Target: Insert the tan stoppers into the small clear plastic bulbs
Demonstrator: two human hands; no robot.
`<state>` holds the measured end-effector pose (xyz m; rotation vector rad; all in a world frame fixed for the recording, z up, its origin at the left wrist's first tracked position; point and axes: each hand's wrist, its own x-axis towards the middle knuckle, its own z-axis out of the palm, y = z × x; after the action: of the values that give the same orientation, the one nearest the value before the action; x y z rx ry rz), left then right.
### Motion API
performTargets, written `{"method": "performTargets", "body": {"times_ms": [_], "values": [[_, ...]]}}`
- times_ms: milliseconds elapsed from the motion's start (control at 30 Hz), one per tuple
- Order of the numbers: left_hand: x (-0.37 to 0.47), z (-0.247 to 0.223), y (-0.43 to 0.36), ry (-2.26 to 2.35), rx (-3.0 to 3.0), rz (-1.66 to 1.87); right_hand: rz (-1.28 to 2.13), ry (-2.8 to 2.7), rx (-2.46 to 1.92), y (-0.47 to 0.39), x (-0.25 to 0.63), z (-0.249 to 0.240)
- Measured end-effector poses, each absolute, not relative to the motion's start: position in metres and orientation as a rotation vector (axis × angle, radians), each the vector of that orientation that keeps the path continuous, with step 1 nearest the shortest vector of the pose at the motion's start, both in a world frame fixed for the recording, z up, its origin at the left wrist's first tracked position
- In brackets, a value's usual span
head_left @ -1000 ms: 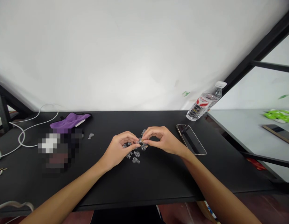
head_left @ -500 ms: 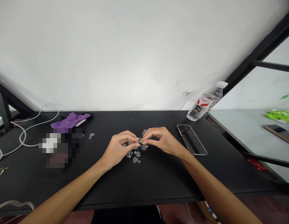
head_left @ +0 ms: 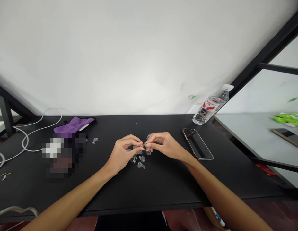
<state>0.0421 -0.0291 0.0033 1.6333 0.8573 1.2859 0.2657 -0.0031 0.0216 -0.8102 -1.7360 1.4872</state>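
Near the middle of the black table (head_left: 168,189), my left hand (head_left: 123,152) pinches a tiny clear glass bottle between thumb and fingertips. My right hand (head_left: 165,145) meets it from the right, its fingertips closed on a small brownish piece at the bottle's end, partly hidden by the fingers. Several clear miniature bottles lie under and around both hands; a round one (head_left: 142,158) and a wider one (head_left: 141,165) show in front. One more small bottle (head_left: 95,140) lies apart to the left.
A phone (head_left: 198,144) lies right of my hands, with a water bottle (head_left: 210,106) behind it. At the left are a purple cloth (head_left: 73,125), a white cable (head_left: 25,141) and a blurred-out patch. Green packets (head_left: 290,118) lie on the grey surface at far right.
My right fingertips have shifted slightly left, closer against my left fingertips. The brownish piece is now more covered by the fingers. The camera view has shifted a little.
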Motion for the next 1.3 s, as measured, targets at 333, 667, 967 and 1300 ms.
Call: {"method": "performTargets", "body": {"times_ms": [333,667,967,1300], "values": [[0.038,0.004,-0.024,0.865,1.844,1.165,1.134,-2.081,-0.907,-0.002,0.282,0.039],[0.023,0.004,-0.023,0.998,2.454,0.717,1.164,-2.46,-0.965,0.007,0.306,0.043],[0.027,0.0,-0.022,1.027,2.506,0.659,0.915,-2.492,-1.058,0.015,0.316,0.037],[0.033,0.008,-0.027,1.059,2.148,1.12,0.964,-2.416,-1.392,0.022,0.35,0.042]]}}
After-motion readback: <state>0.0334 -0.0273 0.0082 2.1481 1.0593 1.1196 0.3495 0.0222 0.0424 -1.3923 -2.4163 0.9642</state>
